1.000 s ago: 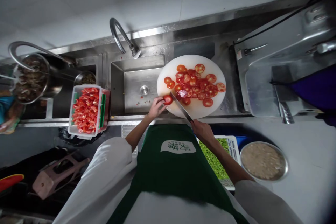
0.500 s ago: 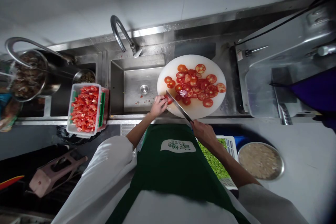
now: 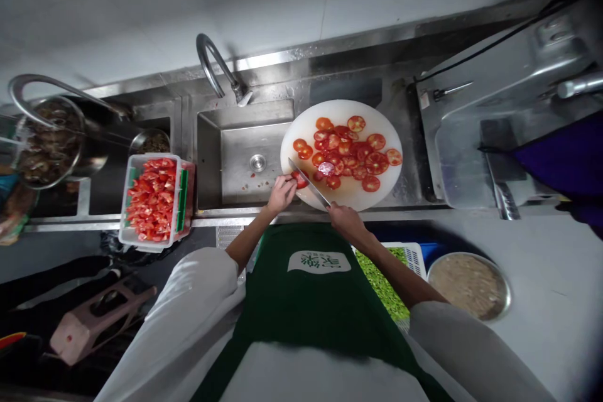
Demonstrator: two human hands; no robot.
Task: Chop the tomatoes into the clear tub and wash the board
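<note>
Head view, left hand: the left hand (image 3: 281,193) is curled at the near-left edge of the round white cutting board (image 3: 346,198); its fingertips are pressed on a small tomato piece (image 3: 298,179), which is mostly hidden under them.
Right hand: the right hand (image 3: 343,221) is closed around the handle of a knife (image 3: 308,183), just off the board's near rim, above the counter's front edge.
Blade: the knife is laid slanting up and to the left, its edge set against the tomato piece right beside the left fingertips.
Tomato slices: a loose spread of slices (image 3: 351,149) is seen over the middle and far part of the board, apart from the blade; the board's near-right part is bare.
Board edges: the left rim is hung over the sink basin (image 3: 235,154); the right rim is close to a steel tray (image 3: 475,157).
Sink side: a tap (image 3: 217,72) is arched over the basin's far wall.
Far left: a clear tub of cut tomato (image 3: 155,198) is placed over the next basin, well apart from the left hand.
Near side: a green apron (image 3: 306,301) is pressed to the counter's front, with a basket of chopped greens (image 3: 384,286) and a metal bowl (image 3: 468,286) below the right forearm.
</note>
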